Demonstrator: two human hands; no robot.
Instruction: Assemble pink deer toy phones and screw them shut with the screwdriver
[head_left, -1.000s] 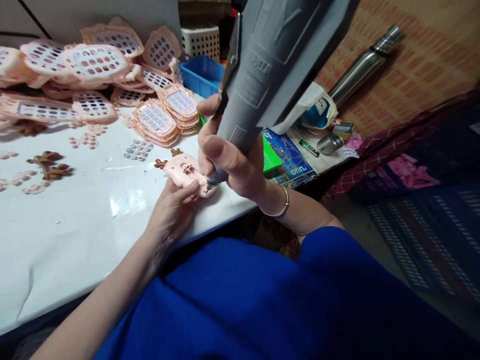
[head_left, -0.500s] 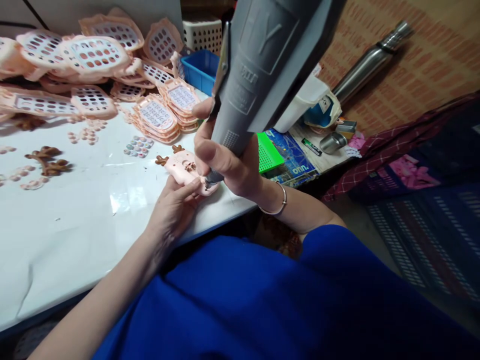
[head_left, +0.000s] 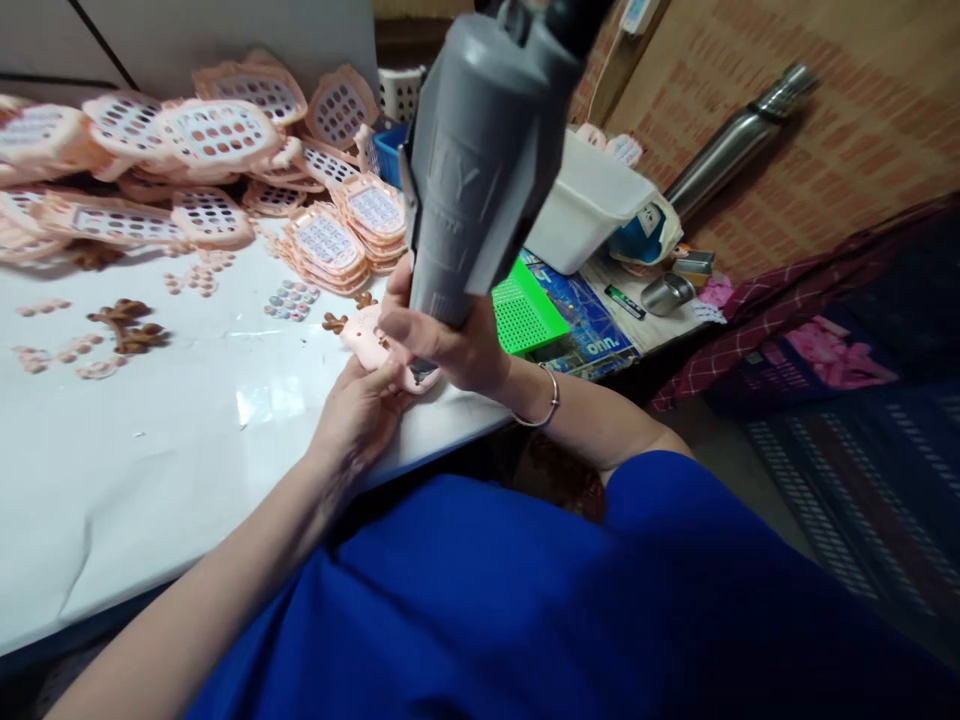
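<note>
My right hand (head_left: 450,340) is wrapped round a grey electric screwdriver (head_left: 469,190), held upright with its tip down on a pink plastic toy shell (head_left: 365,335). The shell has brown antlers (head_left: 334,322) at its far end. Its near end is partly covered by my hands and the tool. My left hand (head_left: 364,405) grips the shell by its left edge, with thumb on top, against the table. Just beyond lie small printed buttons (head_left: 291,299) and a stack of pink keypad shells (head_left: 328,243).
More pink shells (head_left: 217,135) are heaped along the back of the white table (head_left: 187,480). Brown antler pieces (head_left: 129,325) lie at left. On the right stand a green perforated basket (head_left: 529,310), a white bin (head_left: 589,200) and a steel flask (head_left: 739,135).
The screwdriver has come more upright and its top now shows. My view has shifted slightly, so the table things appear further right and lower. Both hands keep their hold.
</note>
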